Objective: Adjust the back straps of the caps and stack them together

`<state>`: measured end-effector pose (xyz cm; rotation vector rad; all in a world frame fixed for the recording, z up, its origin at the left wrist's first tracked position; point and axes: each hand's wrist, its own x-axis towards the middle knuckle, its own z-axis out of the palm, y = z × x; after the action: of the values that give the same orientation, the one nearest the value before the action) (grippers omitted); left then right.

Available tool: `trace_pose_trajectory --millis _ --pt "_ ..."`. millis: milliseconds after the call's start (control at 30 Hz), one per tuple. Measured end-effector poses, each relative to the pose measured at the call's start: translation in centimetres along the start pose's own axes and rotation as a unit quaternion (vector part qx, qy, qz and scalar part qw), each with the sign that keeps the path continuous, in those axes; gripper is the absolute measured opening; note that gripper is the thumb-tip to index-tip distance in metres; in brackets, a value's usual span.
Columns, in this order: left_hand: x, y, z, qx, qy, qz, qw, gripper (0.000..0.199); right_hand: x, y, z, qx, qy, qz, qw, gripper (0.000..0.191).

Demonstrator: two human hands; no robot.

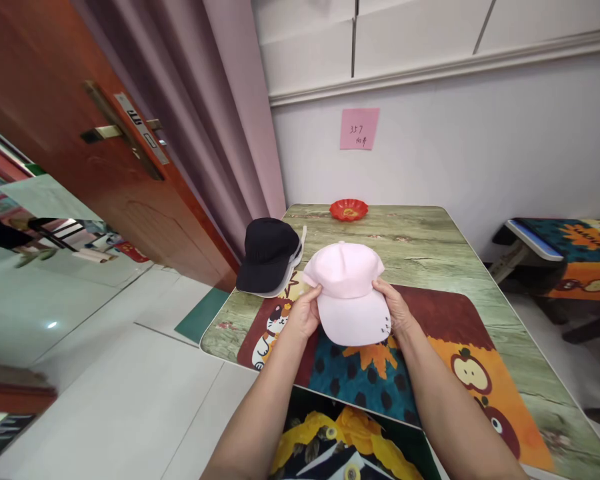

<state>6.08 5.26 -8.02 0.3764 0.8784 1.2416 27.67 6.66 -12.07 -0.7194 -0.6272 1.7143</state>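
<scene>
A pale pink baseball cap (347, 273) is held up over the table, its brim toward me. Small dark rings sit at the brim's right edge. My left hand (307, 312) grips the cap's left side and my right hand (393, 305) grips its right side, thumbs on top and the other fingers largely hidden behind the fabric. To the left, a black cap (269, 253) rests on top of a light-coloured cap (281, 283), mostly covered, at the table's left edge. Beneath my hands lies a colourful patterned mat (443, 313).
The wood-patterned table (415, 247) stands against a white wall. At its far edge sits a red scalloped dish (349, 210). A pink paper note (359, 129) is on the wall. To the left are a wooden door (145, 180) and a mauve curtain (230, 100); another table (575, 233) stands right.
</scene>
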Motion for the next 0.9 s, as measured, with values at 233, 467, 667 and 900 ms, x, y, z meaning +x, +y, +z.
trace_pose_trajectory --millis 233,467,667,900 --pt "0.2 3.5 1.6 0.124 -0.032 0.047 0.991 0.038 0.5 -0.2 -0.7 -0.025 -0.042 -0.029 0.998 0.045" --pt "1.0 5.8 3.7 0.073 -0.065 0.08 0.992 0.029 0.1 -0.6 0.6 0.004 -0.037 -0.058 0.998 0.054" --pt "2.4 6.5 4.2 -0.009 0.004 0.052 0.999 0.011 0.3 -0.6 0.4 -0.007 -0.015 -0.062 0.998 0.035" --pt "1.9 6.8 4.6 0.012 -0.048 0.049 0.998 0.031 0.5 -2.5 0.8 -0.006 0.05 -0.097 0.994 0.051"
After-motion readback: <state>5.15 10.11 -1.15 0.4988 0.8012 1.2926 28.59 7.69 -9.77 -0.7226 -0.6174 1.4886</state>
